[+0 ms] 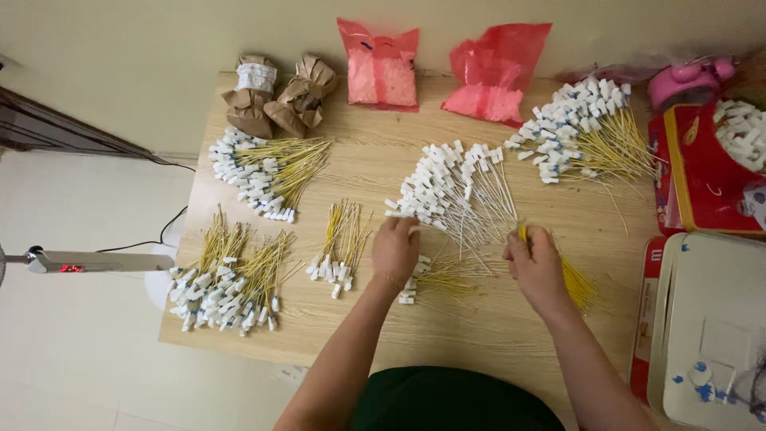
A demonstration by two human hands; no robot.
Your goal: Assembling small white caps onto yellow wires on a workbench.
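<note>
your left hand (395, 249) sits near the middle of the light wooden surface (479, 319). its fingers are pinched shut on a white plastic tag end (399, 214) at the near left edge of the pile of white tags with thin pale wires (455, 195). your right hand (536, 263) is a little to the right, closed around a bunch of thin yellow wires (576, 283). the wires stick out past your hand on both sides. between your two hands lies a small heap of yellow wires with white tags (439, 275), touching the surface.

to the left, close to your left hand, is a little bundle of yellow tagged wires (341, 247). further left is a bigger heap of the same kind (227, 279), and behind it another one (267, 172). far right there is a big fan of yellow wires with white tags (582, 132).

at the far edge stand two crumpled brown paper bundles (275, 96) and two red plastic bags (447, 72) with small pale bits inside. on the right is a red box (694, 175) holding white tags, and near it a white flat tray (710, 319).
</note>
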